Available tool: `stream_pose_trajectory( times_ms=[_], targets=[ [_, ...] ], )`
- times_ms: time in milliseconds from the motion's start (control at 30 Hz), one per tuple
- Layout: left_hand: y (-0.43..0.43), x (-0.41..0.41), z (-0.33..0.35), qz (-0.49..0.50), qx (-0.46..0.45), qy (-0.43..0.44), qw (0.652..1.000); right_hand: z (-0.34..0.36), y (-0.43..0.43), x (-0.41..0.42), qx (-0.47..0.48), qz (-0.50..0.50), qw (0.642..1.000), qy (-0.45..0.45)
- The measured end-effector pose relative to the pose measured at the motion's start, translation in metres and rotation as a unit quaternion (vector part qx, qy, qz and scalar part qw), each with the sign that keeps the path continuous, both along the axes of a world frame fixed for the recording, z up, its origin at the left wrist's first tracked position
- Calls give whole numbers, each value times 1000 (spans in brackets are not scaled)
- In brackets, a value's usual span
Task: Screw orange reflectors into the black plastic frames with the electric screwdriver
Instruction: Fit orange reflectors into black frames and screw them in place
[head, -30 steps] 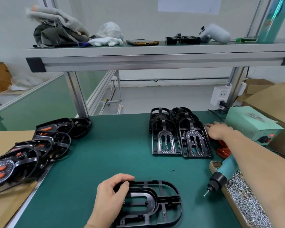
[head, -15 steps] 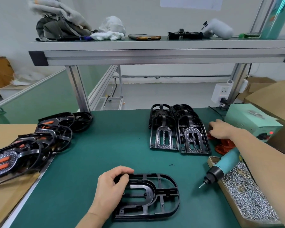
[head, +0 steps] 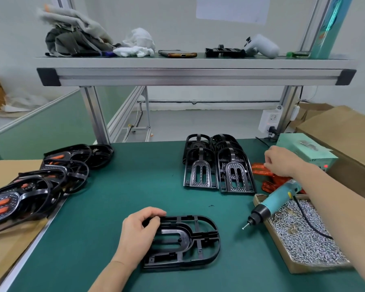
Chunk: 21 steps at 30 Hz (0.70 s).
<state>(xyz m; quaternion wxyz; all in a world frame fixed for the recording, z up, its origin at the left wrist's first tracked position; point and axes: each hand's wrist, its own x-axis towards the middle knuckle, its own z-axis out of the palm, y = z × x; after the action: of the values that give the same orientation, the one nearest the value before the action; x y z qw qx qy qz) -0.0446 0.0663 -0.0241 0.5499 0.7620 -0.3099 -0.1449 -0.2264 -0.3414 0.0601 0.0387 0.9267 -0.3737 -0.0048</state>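
A black plastic frame [head: 185, 241] lies flat on the green mat near the front edge. My left hand [head: 138, 232] grips its left end, fingers curled over the rim. My right hand [head: 282, 162] is stretched out to the far right, over a pile of orange reflectors [head: 261, 169], with fingers curled down onto them; what the fingertips pinch is hidden. The teal electric screwdriver [head: 276, 202] rests with its bit pointing down-left, propped on the edge of a cardboard tray of screws [head: 303, 234].
Two stacks of black frames [head: 217, 165] stand at the back centre. Finished frames with orange inserts [head: 30, 186] are piled at the left over cardboard. A pale green power box [head: 303, 150] sits at the back right. A metal shelf [head: 194, 74] hangs overhead.
My right hand has lifted slightly over the orange reflectors. The left hand still holds the frame in the same place. The camera moved a little.
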Motion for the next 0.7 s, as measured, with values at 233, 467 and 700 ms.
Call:
stream_pose_trajectory(
  times_ms=[233, 467, 700],
  targets=[
    [-1, -1, 1, -2, -2, 4, 1000, 30, 31, -6, -61, -7, 998, -34],
    [-1, -1, 1, 1, 4, 17, 1000, 51, 78, -8, -11, 35, 988, -152],
    [0, -2, 3, -6, 4, 14, 1000, 54, 152, 7, 108, 123, 971, -175]
  ],
)
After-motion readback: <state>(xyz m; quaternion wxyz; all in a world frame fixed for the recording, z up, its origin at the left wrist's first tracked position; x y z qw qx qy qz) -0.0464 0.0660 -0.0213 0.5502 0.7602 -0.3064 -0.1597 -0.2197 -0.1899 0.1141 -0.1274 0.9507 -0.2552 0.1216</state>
